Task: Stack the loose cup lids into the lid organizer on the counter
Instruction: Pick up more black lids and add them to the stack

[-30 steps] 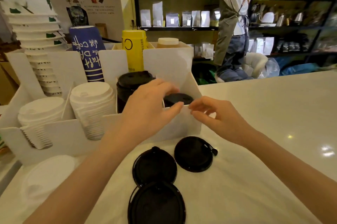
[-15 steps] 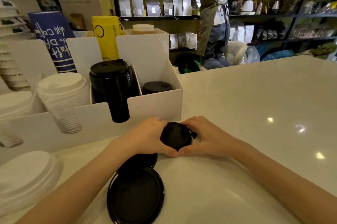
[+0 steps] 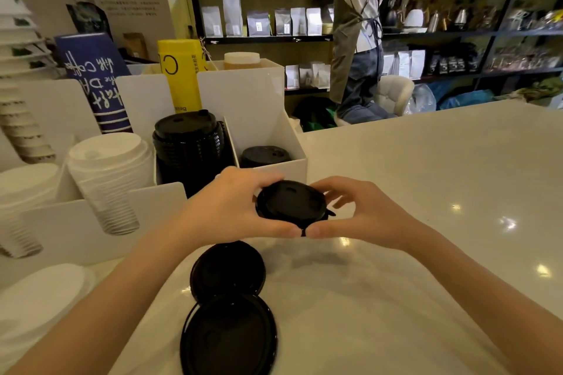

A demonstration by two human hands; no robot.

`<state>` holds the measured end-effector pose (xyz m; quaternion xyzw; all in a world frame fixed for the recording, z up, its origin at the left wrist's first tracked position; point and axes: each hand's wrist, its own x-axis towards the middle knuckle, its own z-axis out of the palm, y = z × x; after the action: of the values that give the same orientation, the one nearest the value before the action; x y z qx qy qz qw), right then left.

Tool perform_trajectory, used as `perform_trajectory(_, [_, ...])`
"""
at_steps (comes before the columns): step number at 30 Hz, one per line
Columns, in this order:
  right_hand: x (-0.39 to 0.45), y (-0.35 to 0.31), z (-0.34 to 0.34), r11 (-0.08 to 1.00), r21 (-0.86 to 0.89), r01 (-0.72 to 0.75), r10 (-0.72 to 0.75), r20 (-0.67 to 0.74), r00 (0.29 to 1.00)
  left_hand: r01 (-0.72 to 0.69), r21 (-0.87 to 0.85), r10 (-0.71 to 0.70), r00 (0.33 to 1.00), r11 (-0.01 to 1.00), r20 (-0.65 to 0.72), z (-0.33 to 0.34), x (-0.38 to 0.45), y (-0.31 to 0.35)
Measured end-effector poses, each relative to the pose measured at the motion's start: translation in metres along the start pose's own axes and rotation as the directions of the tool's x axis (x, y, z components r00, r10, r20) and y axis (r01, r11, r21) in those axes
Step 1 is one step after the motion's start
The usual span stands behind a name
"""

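A black cup lid is held above the counter between my left hand and my right hand, thumbs nearly touching beneath it. It hangs just in front of the white lid organizer. The organizer's right compartment holds a short stack of black lids; the compartment to its left holds a tall black lid stack. Two loose black lids lie on the counter near me: a smaller one and a larger one.
White lid stacks fill the organizer's left compartments, and loose white lids lie at the near left. Paper cup stacks, a blue cup sleeve and a yellow one stand behind. A person stands at the shelves beyond the white counter.
Both hands came from the organizer down to the counter, took one loose black lid and lifted it toward the organizer. Two loose black lids remain on the counter.
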<state>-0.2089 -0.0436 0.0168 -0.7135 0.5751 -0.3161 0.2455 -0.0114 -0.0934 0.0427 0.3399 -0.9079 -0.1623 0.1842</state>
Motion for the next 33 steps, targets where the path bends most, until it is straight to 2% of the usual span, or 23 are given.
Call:
perform_trajectory(4, [0.012,-0.027,-0.016,0.995,-0.001,0.100,-0.100,-0.050,0.994,-0.064,0.038,0.071,0.974,0.997,-0.214,-0.025,-0.007,0.005])
perform_trajectory(7, [0.028,-0.051,-0.022,0.985,0.001,0.172,-0.172,-0.071,0.983,-0.033,0.017,0.037,0.928,0.999,-0.372,-0.042,-0.012,0.001])
perform_trajectory(11, [0.056,-0.074,-0.018,0.966,-0.002,0.259,-0.259,-0.092,0.962,0.068,0.048,-0.031,0.836,0.997,-0.548,-0.059,-0.016,-0.009])
perform_trajectory(17, [0.099,-0.091,0.009,0.938,0.141,0.318,-0.289,-0.195,0.937,0.165,-0.015,-0.122,0.661,0.986,-0.740,-0.067,-0.012,-0.030])
perform_trajectory(20, [0.118,-0.096,0.023,0.901,0.251,0.354,-0.314,-0.186,0.931,0.215,-0.064,-0.186,0.613,0.974,-0.768,-0.068,-0.009,-0.038])
perform_trajectory(25, [0.140,-0.093,0.032,0.837,0.451,0.310,-0.263,-0.165,0.951,0.266,-0.084,-0.245,0.661,0.960,-0.709,-0.071,-0.009,-0.044])
perform_trajectory(28, [0.145,-0.086,0.040,0.853,0.440,0.281,-0.263,-0.103,0.959,0.320,-0.081,-0.281,0.648,0.944,-0.707,-0.072,-0.009,-0.049])
perform_trajectory(33, [0.147,-0.080,0.044,0.861,0.429,0.272,-0.266,-0.074,0.961,0.410,-0.042,-0.328,0.661,0.911,-0.675,-0.072,-0.010,-0.051])
